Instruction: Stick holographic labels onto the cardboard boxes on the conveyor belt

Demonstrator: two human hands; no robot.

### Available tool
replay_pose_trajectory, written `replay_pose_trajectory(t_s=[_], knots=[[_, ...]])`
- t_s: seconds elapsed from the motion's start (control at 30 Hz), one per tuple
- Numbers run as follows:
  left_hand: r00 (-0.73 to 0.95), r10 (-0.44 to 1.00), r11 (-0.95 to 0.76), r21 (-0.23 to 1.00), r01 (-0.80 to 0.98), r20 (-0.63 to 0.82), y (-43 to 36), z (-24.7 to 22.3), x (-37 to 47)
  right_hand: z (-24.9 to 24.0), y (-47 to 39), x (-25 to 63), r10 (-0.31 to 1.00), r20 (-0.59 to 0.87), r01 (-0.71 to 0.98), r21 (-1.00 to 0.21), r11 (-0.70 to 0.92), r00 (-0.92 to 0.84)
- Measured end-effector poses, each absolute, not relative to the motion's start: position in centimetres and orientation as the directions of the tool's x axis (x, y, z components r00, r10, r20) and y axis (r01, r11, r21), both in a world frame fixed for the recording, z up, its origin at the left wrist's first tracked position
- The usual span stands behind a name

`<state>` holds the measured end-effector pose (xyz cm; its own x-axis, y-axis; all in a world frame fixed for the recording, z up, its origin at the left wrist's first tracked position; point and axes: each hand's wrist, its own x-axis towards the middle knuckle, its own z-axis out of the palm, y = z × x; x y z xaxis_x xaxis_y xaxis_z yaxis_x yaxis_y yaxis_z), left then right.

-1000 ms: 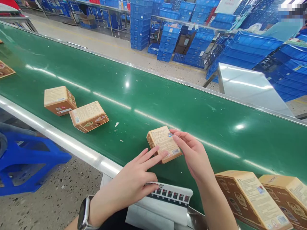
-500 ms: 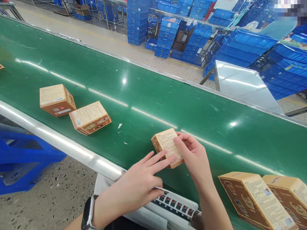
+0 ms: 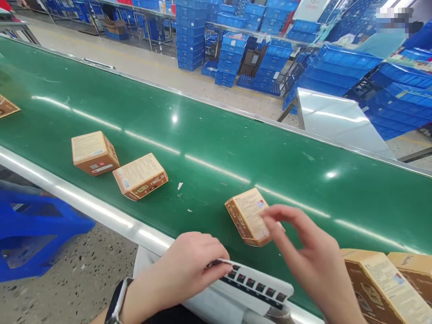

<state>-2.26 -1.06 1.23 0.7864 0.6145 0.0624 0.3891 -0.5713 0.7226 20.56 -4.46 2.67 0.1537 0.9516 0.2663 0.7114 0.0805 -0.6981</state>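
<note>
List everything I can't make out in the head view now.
All in the head view:
- Box by the right hand: partly behind that hand; fine print too small.
- Strip: left end hidden by the left hand.
- Far-left item: cut off by the left edge.
- Lower-right boxes: cut off by picture edges.

The left hand (image 3: 189,265) has taken its outstretched fingers off the box (image 3: 249,218) and curled them in by the strip (image 3: 259,287) at the belt's (image 3: 209,148) near edge. The right hand (image 3: 313,256) has drawn back from the box's far side toward that edge, baring the sticker (image 3: 261,204) its thumb covered half a second ago. The box, left boxes (image 3: 92,148) and right boxes (image 3: 381,288) have shifted toward the belt's right end.
</note>
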Motion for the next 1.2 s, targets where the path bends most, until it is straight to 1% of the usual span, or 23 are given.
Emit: replay_pose_trajectory(t_s=[0.03, 0.1, 0.17, 0.23, 0.3, 0.4, 0.5, 0.6, 0.63, 0.67, 0.7, 0.73, 0.8, 0.87, 0.9, 0.97, 1.03, 1.1, 1.2], knots=[[0.763, 0.646, -0.499, 0.751, 0.433, -0.010, -1.0, 1.6, -2.5, 2.9, -5.3, 20.3, 0.967, 0.253, 0.704, -0.689, 0.170, 0.015], [0.720, 0.676, -0.345, 0.795, 0.498, -0.157, -0.9, 2.5, -2.8, 3.1, -6.6, 19.8, 0.949, 0.223, 0.666, -0.677, 0.314, -0.221], [0.686, 0.679, -0.200, 0.834, 0.514, -0.260, -0.8, 3.1, -2.8, 3.0, -7.0, 19.2, 0.920, 0.222, 0.645, -0.660, 0.385, -0.322], [0.655, 0.679, -0.081, 0.853, 0.515, -0.331, -0.6, 3.4, -2.9, 2.7, -6.8, 18.9, 0.907, 0.261, 0.638, -0.646, 0.419, -0.330], [0.627, 0.682, -0.003, 0.857, 0.516, -0.375, -0.6, 3.4, -2.9, 2.6, -6.3, 18.8, 0.893, 0.314, 0.630, -0.633, 0.450, -0.322], [0.607, 0.694, 0.026, 0.856, 0.517, -0.388, -0.6, 3.4, -3.1, 2.5, -5.8, 18.8, 0.868, 0.380, 0.645, -0.584, 0.493, -0.320], [0.577, 0.721, 0.039, 0.854, 0.518, -0.383, -0.6, 3.3, -3.1, 2.2, -5.8, 18.5, 0.826, 0.436, 0.682, -0.483, 0.549, -0.357], [0.528, 0.746, 0.104, 0.854, 0.510, -0.406, -0.6, 3.3, -3.0, 1.8, -6.0, 17.9, 0.755, 0.547, 0.719, -0.351, 0.600, -0.363], [0.511, 0.751, 0.129, 0.852, 0.507, -0.418, -0.6, 3.4, -2.9, 1.7, -6.0, 17.8, 0.742, 0.574, 0.721, -0.342, 0.603, -0.348], [0.495, 0.755, 0.155, 0.850, 0.504, -0.431, -0.6, 3.4, -3.0, 1.6, -5.9, 17.7, 0.744, 0.581, 0.711, -0.366, 0.601, -0.329], [0.482, 0.757, 0.173, 0.847, 0.502, -0.441, -0.6, 3.5, -3.0, 1.6, -5.8, 17.7, 0.762, 0.570, 0.686, -0.423, 0.593, -0.307], [0.475, 0.757, 0.178, 0.842, 0.510, -0.448, -0.5, 3.5, -3.2, 1.6, -5.6, 17.7, 0.797, 0.539, 0.651, -0.507, 0.565, -0.272], [0.487, 0.747, 0.134, 0.821, 0.554, -0.451, -0.4, 3.6, -3.6, 1.7, -4.9, 17.8, 0.895, 0.424, 0.557, -0.714, 0.424, -0.138], [0.554, 0.730, -0.001, 0.810, 0.587, -0.401, -0.4, 3.6, -4.3, 1.7, -3.6, 17.7, 0.973, 0.230, 0.417, -0.884, 0.209, -0.002], [0.606, 0.713, -0.087, 0.812, 0.577, -0.354, -0.4, 3.6, -4.7, 1.6, -2.9, 17.5, 0.992, 0.122, 0.336, -0.936, 0.104, 0.032], [0.710, 0.664, -0.239, 0.834, 0.498, -0.233, -0.6, 3.5, -5.5, 1.4, -1.2, 16.6, 0.999, -0.047, 0.184, -0.982, -0.045, -0.004], [0.769, 0.628, -0.341, 0.845, 0.411, -0.120, -0.8, 3.4, -6.1, 0.9, 0.5, 15.4, 0.987, -0.126, 0.096, -0.989, -0.116, -0.097], [0.774, 0.632, -0.424, 0.822, 0.380, -0.032, -0.9, 3.3, -6.8, 0.4, 2.0, 14.1, 0.980, -0.133, 0.058, -0.990, -0.125, -0.146], [0.734, 0.673, -0.550, 0.725, 0.414, 0.092, -0.7, 3.1, -7.7, -0.4, 3.9, 12.8, 0.989, -0.103, 0.026, -0.995, -0.100, -0.103]])
